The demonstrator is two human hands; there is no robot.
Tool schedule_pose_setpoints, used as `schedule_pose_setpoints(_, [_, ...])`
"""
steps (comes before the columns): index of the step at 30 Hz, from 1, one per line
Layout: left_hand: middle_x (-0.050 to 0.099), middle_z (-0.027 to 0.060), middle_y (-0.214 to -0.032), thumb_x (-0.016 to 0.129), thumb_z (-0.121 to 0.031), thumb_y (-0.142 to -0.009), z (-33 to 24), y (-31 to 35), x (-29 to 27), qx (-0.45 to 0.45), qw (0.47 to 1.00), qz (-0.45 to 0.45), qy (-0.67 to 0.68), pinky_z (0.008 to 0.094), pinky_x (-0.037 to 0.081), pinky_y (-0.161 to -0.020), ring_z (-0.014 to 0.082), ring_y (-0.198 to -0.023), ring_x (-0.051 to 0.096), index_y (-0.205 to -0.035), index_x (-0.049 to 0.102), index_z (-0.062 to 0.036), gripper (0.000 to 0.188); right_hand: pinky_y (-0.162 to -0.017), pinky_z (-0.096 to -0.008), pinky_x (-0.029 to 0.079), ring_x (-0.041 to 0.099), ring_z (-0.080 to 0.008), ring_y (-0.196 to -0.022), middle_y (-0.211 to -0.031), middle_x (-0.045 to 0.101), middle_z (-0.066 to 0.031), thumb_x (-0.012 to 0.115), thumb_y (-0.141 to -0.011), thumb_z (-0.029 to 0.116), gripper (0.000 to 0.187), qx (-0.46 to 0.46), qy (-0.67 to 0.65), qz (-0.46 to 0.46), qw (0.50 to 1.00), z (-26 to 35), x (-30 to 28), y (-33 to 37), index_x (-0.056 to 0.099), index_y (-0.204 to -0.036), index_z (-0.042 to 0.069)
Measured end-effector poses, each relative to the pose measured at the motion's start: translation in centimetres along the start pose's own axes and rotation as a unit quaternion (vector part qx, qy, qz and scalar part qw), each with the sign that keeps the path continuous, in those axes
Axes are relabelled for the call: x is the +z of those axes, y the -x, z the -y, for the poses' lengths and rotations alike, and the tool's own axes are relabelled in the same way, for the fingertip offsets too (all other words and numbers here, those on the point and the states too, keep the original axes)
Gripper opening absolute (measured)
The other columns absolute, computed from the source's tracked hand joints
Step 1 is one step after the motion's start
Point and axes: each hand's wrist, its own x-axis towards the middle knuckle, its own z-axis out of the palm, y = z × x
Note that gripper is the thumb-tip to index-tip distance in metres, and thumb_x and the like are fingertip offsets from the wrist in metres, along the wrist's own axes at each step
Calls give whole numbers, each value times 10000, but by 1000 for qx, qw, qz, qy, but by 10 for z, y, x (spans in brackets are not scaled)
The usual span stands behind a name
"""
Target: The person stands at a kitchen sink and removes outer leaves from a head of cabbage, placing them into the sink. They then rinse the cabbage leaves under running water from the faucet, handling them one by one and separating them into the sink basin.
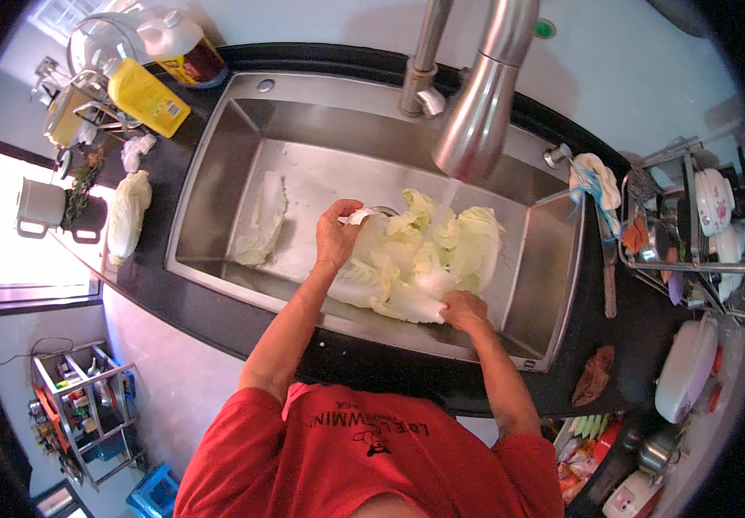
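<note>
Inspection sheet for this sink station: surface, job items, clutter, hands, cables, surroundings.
Surface: black countertop around a rectangular stainless-steel sink.
Job items: pale-green cabbage leaves piled in the sink; one whitish leaf apart at left.
Clutter: yellow plastic bottle and whole pale cabbage on the left counter.
Hands: left hand and right hand touching the pile; grip unclear.
Cables: thin dark cord, far left.
Surroundings: silver faucet over the sink; metal cart lower left; metal dish rack right.

A window (22,224) glares white beside a black tabletop (174,300). A pale wall (623,78) rises behind the tabletop.
</note>
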Motion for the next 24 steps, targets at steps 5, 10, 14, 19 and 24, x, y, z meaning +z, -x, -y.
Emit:
schedule_pose_setpoints(5, [654,70,-878,702,-115,-673,13,-24,-65,81,968,-25,-234,340,493,-697,235,-780,628,-897,675,-149,229,-657,-394,473,599,-330,-758,-819,609,-167,598,-731,121,154,-110,-226,-206,946,9,-32,2,570,-845,21])
schedule_pose_setpoints(10, [622,81,-886,729,-124,-624,34,-48,-124,14,915,-42,-401,375,495,-714,281,-822,609,-885,673,-195,276,-630,-331,476,607,-291,-712,-814,610,-141,575,-770,30,128,-166,-346,-295,875,47,-69,0,575,-897,16])
schedule_pose_setpoints(14, [476,151,-1169,793,-215,-594,36,-53,-149,5,865,-34,-500,437,467,-824,348,-1068,479,-1147,555,-209,602,-635,-311,477,612,-246,-707,-826,618,-137,574,-781,8,169,-201,-377,-328,843,55,-78,-10,590,-949,12])
schedule_pose_setpoints(19, [544,180,-1102,814,-317,-598,14,-41,-96,210,946,10,-248,396,406,-927,334,-1049,509,-1205,508,-75,722,-635,-309,478,608,-213,-703,-821,623,-128,585,-789,9,146,-211,-382,-315,843,65,-77,-21,603,-934,1])
schedule_pose_setpoints(24, [573,177,-1127,784,-355,-653,-31,14,1,274,923,252,-95,401,431,-897,331,-1057,539,-1180,536,-58,654,-622,-300,481,608,-201,-687,-807,630,-120,612,-810,47,154,-224,-396,-340,823,82,-80,-28,619,-958,7])
